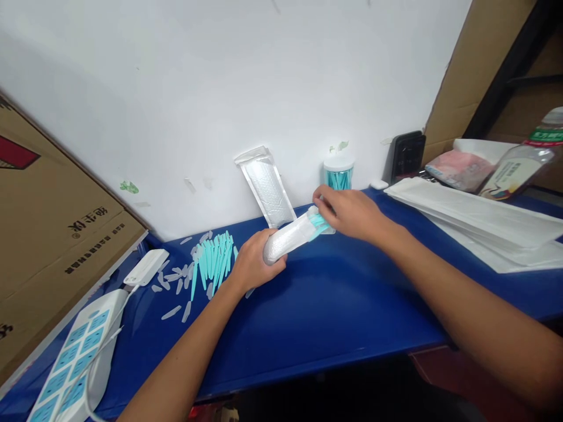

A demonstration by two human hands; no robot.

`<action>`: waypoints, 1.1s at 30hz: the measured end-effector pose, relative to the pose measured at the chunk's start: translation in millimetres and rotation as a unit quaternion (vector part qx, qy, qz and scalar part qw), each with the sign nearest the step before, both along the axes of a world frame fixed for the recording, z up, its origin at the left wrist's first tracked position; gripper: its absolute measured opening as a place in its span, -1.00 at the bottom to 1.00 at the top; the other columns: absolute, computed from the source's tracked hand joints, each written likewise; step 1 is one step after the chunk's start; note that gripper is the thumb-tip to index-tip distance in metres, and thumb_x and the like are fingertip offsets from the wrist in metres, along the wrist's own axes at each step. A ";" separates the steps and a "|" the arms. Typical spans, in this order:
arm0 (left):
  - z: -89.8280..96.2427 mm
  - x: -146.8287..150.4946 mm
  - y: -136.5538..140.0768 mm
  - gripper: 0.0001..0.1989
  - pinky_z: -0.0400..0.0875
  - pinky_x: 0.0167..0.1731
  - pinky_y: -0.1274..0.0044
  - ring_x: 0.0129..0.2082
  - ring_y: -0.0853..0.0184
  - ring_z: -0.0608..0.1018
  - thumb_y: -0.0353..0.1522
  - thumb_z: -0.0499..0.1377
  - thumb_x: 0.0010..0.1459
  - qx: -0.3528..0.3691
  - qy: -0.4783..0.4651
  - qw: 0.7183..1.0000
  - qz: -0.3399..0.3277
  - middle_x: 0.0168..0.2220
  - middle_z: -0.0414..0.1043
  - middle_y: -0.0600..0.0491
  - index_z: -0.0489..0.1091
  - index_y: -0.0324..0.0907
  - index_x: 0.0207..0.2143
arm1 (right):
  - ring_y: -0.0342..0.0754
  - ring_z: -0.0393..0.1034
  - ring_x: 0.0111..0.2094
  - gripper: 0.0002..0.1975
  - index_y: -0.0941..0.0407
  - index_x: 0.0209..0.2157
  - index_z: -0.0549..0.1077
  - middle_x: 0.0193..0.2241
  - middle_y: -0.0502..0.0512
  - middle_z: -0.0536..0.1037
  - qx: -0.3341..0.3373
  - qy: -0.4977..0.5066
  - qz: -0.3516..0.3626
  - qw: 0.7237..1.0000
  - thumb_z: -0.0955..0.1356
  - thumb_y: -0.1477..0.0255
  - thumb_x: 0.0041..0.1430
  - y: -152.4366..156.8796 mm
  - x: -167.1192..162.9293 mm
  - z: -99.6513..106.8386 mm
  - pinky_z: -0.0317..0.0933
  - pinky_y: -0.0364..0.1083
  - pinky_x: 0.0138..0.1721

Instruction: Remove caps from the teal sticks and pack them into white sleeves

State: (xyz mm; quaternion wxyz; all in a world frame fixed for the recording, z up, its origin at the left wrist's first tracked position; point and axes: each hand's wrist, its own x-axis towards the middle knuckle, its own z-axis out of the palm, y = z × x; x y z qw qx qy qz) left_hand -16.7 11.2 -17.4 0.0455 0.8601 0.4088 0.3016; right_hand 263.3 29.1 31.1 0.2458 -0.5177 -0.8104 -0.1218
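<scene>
My left hand [257, 261] is wrapped around the lower end of a silvery bubble mailer [288, 239], tilted up to the right. Turquoise eyebrow razors [318, 223] show at its upper end. Closed over that end are the fingers of my right hand [347, 211], gripping at the razors; the exact fingertip contact is partly hidden. Left of my left hand lies a pile of similar turquoise razors [213, 261], with loose clear plastic caps [176, 281] scattered around it. Another bubble mailer [266, 184] leans against the wall behind my hands.
A white-lidded jar of turquoise sticks [338, 174] stands by the wall. Flat white mailers [475, 217] are stacked at right, near a plastic bottle [523, 164] and a black object [407, 155]. A power strip [79, 357] with cables and a white device [146, 267] lie left, beside a cardboard box [57, 234].
</scene>
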 end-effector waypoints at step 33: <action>-1.1 -1.7 -1.1 -0.53 0.42 -0.08 0.35 -0.08 0.13 0.57 -0.28 0.31 0.10 -0.017 -0.059 0.998 0.025 -0.04 0.52 -0.02 0.31 -0.10 0.06 | 0.00 0.37 -0.49 -0.69 0.11 -0.45 0.51 -0.53 0.11 0.57 0.047 -0.003 -0.055 0.997 0.26 0.32 0.31 -1.3 3.9 4.6 -0.19 -0.06 -0.45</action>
